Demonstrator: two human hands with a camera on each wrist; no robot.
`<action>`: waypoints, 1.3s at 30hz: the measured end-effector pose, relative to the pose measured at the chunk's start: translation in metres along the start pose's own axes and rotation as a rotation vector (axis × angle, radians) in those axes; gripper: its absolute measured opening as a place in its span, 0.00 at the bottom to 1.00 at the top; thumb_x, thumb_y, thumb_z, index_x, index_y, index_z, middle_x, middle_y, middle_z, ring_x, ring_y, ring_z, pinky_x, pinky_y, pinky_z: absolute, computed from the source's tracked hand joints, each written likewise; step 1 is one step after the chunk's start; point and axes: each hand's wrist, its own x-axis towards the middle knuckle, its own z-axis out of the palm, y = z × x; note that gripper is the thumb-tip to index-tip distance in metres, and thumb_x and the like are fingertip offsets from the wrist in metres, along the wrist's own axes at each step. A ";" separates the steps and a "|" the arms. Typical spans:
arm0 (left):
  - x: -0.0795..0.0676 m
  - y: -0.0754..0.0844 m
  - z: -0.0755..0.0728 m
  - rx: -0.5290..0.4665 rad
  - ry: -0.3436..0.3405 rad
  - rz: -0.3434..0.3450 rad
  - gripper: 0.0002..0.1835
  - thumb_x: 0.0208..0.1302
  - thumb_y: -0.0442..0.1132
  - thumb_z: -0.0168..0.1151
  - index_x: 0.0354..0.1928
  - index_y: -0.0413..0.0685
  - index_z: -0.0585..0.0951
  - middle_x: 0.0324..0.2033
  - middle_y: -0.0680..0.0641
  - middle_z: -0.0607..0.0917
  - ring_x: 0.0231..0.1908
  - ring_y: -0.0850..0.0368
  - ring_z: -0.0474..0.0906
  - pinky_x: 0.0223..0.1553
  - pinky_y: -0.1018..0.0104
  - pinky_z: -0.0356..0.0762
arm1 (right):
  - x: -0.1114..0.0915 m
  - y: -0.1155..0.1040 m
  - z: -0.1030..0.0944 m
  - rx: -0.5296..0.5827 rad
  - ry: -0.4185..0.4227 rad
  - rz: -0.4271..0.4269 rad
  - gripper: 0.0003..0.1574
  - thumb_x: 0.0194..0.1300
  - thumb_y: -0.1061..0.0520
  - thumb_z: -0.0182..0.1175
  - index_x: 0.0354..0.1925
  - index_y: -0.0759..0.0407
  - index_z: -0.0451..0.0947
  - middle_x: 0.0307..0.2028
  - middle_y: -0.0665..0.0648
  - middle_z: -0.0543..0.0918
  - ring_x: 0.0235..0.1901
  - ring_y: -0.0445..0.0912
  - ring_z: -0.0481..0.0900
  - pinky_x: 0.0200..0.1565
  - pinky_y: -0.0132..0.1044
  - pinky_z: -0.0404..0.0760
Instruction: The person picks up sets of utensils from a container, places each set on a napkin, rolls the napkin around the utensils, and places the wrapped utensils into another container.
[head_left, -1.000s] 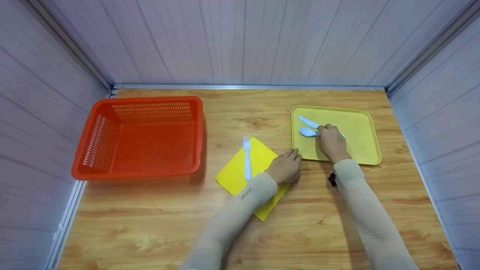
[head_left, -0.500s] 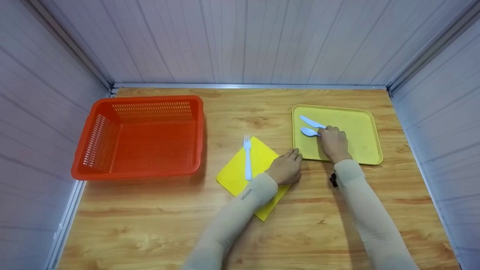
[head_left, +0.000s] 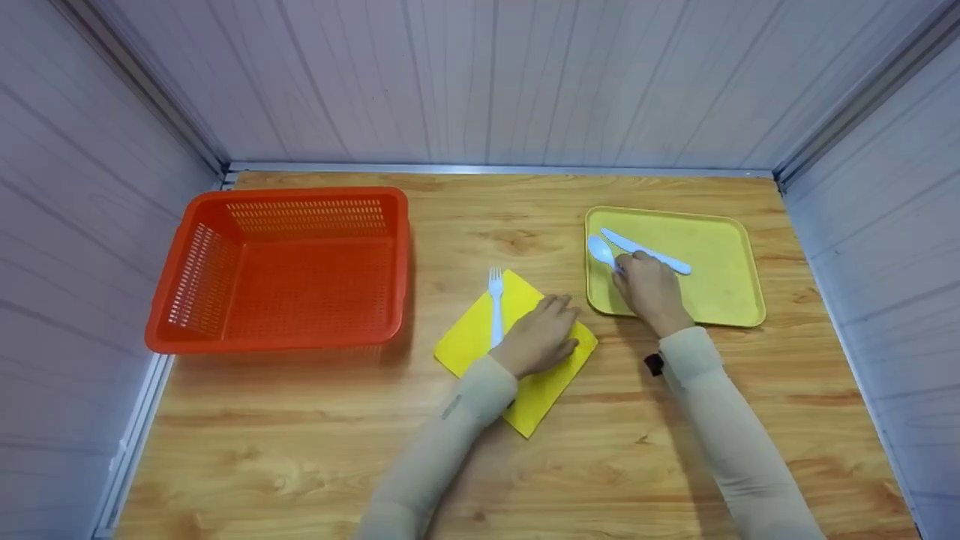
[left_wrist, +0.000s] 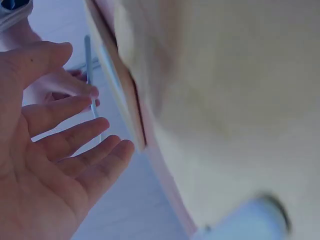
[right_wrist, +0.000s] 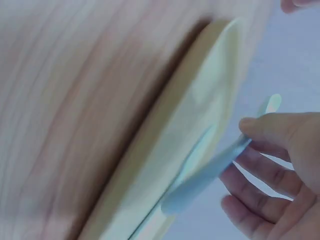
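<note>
A pale blue spoon [head_left: 601,250] is pinched between the thumb and fingers of my right hand [head_left: 654,291]. In the right wrist view the spoon [right_wrist: 205,181] is raised over the yellow tray [head_left: 716,300], tilted. The matching knife [head_left: 626,243] lies flat on the tray, just beyond the right hand. My left hand [head_left: 537,337] is over a folded yellow napkin [head_left: 469,341]; its fingers are spread and loosely bent, with nothing in them in the left wrist view. A pale blue fork [head_left: 496,307] lies on the napkin, its handle end partly hidden by the left hand.
An orange-red perforated basket [head_left: 307,292] stands at the left of the wooden table [head_left: 300,450]. White panel walls [head_left: 450,82] enclose the table at the back and both sides.
My right hand has drawn the spoon away from the knife, turning it and shifting slightly left. The left hand has moved left from the tray's near corner to over the napkin.
</note>
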 end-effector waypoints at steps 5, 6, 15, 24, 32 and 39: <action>-0.038 -0.020 -0.007 -0.010 0.070 -0.064 0.27 0.72 0.48 0.59 0.68 0.43 0.73 0.69 0.39 0.69 0.68 0.45 0.65 0.62 0.55 0.71 | -0.002 -0.033 -0.004 0.158 -0.054 0.052 0.10 0.68 0.60 0.62 0.39 0.69 0.82 0.31 0.64 0.81 0.28 0.54 0.79 0.29 0.48 0.81; -0.046 -0.024 -0.007 -0.011 0.084 -0.074 0.27 0.72 0.47 0.60 0.68 0.43 0.73 0.68 0.39 0.69 0.67 0.45 0.65 0.62 0.55 0.71 | -0.002 -0.039 -0.004 0.187 -0.060 0.066 0.10 0.67 0.60 0.63 0.40 0.69 0.82 0.31 0.64 0.81 0.29 0.54 0.80 0.30 0.48 0.81; -0.112 -0.055 -0.001 -0.022 0.119 -0.199 0.22 0.69 0.40 0.60 0.63 0.42 0.76 0.64 0.35 0.73 0.63 0.39 0.69 0.61 0.48 0.71 | -0.001 -0.089 0.017 0.366 -0.098 0.184 0.08 0.66 0.58 0.63 0.35 0.63 0.81 0.28 0.58 0.82 0.25 0.48 0.77 0.26 0.39 0.78; -0.123 -0.061 0.009 0.032 0.109 -0.231 0.18 0.64 0.39 0.66 0.54 0.40 0.79 0.57 0.36 0.76 0.55 0.39 0.73 0.53 0.48 0.77 | 0.004 -0.133 0.044 0.348 -0.228 0.231 0.12 0.66 0.56 0.60 0.37 0.66 0.79 0.21 0.54 0.76 0.17 0.42 0.71 0.19 0.34 0.70; -0.122 -0.059 0.010 0.053 0.128 -0.239 0.18 0.63 0.40 0.68 0.53 0.41 0.79 0.58 0.35 0.75 0.56 0.37 0.73 0.48 0.47 0.79 | 0.011 -0.146 0.057 0.290 -0.242 0.239 0.13 0.66 0.57 0.60 0.25 0.59 0.72 0.18 0.52 0.71 0.17 0.44 0.70 0.19 0.35 0.68; -0.123 -0.060 0.011 0.022 0.081 -0.272 0.22 0.64 0.42 0.68 0.58 0.43 0.79 0.62 0.35 0.73 0.60 0.37 0.70 0.54 0.47 0.76 | 0.012 -0.149 0.061 0.305 -0.252 0.240 0.15 0.68 0.54 0.61 0.27 0.60 0.74 0.19 0.53 0.73 0.18 0.43 0.70 0.20 0.34 0.68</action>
